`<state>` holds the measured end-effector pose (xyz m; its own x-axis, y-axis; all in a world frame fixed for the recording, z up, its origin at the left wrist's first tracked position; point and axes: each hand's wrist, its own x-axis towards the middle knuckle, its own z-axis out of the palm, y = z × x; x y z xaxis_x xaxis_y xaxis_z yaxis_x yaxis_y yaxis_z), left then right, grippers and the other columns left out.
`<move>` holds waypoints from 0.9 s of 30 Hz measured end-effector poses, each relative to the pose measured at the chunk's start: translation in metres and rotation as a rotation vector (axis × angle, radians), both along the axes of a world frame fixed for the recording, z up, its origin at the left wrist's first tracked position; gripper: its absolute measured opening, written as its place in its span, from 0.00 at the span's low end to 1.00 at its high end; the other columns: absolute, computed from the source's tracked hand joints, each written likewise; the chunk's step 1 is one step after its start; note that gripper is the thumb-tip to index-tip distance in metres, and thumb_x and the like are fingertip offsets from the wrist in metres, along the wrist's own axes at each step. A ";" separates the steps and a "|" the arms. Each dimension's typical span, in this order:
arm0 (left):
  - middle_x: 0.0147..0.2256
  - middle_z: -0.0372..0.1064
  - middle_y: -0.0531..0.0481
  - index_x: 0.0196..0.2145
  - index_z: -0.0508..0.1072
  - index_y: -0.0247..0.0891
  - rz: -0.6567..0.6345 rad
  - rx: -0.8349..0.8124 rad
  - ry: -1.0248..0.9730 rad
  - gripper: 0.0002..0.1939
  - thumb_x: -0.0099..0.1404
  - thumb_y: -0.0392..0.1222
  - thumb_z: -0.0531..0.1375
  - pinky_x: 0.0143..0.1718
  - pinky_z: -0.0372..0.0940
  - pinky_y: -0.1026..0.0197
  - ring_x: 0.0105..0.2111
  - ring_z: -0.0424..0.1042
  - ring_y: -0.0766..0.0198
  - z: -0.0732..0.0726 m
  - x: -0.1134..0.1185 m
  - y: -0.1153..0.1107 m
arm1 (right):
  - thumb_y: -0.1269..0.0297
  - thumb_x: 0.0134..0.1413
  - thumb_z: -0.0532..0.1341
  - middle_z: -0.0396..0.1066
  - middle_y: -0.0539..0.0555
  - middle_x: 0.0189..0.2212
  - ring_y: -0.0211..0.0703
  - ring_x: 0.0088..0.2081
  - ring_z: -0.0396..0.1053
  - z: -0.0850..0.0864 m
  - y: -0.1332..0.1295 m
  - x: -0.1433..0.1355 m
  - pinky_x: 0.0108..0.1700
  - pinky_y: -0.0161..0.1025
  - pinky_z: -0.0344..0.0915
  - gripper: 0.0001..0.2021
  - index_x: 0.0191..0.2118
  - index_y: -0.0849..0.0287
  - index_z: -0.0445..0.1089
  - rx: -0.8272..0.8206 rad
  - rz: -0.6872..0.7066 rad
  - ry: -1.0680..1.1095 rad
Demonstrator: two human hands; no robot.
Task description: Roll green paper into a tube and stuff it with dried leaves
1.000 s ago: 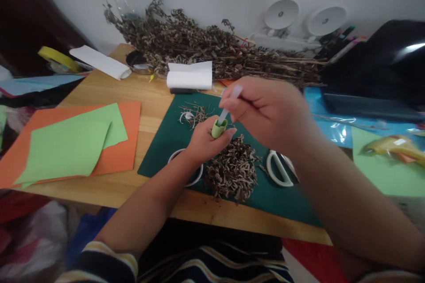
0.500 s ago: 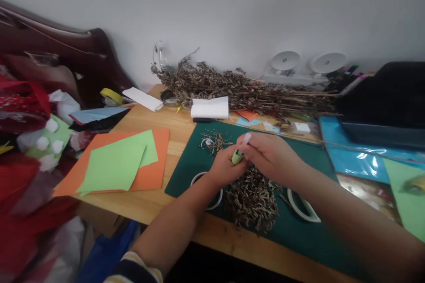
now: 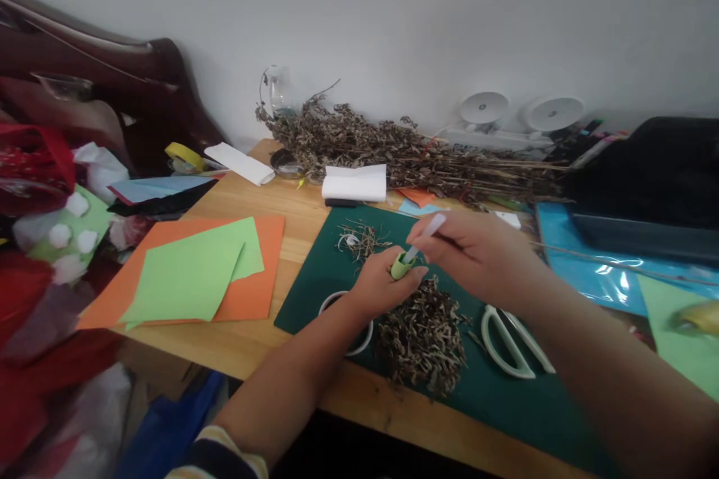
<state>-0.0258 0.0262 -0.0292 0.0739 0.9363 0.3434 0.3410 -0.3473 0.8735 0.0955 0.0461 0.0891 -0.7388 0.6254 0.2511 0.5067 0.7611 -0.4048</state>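
The left hand [image 3: 382, 287] is curled snugly round a small green tube [image 3: 399, 268], which looks like rolled paper, its mouth showing above the fist. The right hand [image 3: 475, 248] pinches a pale stick [image 3: 430, 231] between thumb and fingers, just above and beside the left. The stick's lower end goes into the tube at a slant; how deep it reaches, I can't see from here. A heap of dried leaves [image 3: 424, 344] lies just below the left hand on a green mat [image 3: 306, 281], with scissors [image 3: 513, 341] beside the right forearm. To do this well, I'd say, the left hand should steady the tube without squeezing hard, since paper probably dents easily. The right hand would do best to bring the stick more in line with the tube and press gently, sparing the rim
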 end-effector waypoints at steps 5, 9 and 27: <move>0.20 0.60 0.55 0.21 0.63 0.37 0.003 0.007 -0.014 0.08 0.53 0.43 0.55 0.24 0.57 0.65 0.22 0.59 0.68 0.001 0.001 0.000 | 0.65 0.54 0.50 0.68 0.50 0.23 0.37 0.26 0.64 0.001 0.000 -0.001 0.28 0.33 0.58 0.10 0.26 0.57 0.64 -0.018 0.011 -0.020; 0.19 0.57 0.56 0.19 0.60 0.38 -0.009 0.016 -0.019 0.10 0.54 0.43 0.54 0.23 0.56 0.66 0.21 0.58 0.69 0.002 0.002 0.000 | 0.66 0.53 0.51 0.68 0.50 0.23 0.37 0.25 0.64 0.002 0.001 0.000 0.28 0.33 0.58 0.09 0.25 0.57 0.63 -0.009 -0.006 -0.016; 0.18 0.54 0.56 0.18 0.58 0.37 0.011 0.048 -0.015 0.11 0.54 0.43 0.54 0.21 0.52 0.66 0.20 0.55 0.70 -0.003 0.001 0.002 | 0.66 0.54 0.50 0.68 0.50 0.24 0.36 0.26 0.64 -0.003 0.001 0.000 0.28 0.32 0.57 0.10 0.26 0.59 0.65 0.033 0.011 0.033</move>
<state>-0.0244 0.0287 -0.0326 0.0587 0.9193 0.3892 0.3321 -0.3856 0.8608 0.0953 0.0466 0.0860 -0.7363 0.6085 0.2961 0.4851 0.7797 -0.3960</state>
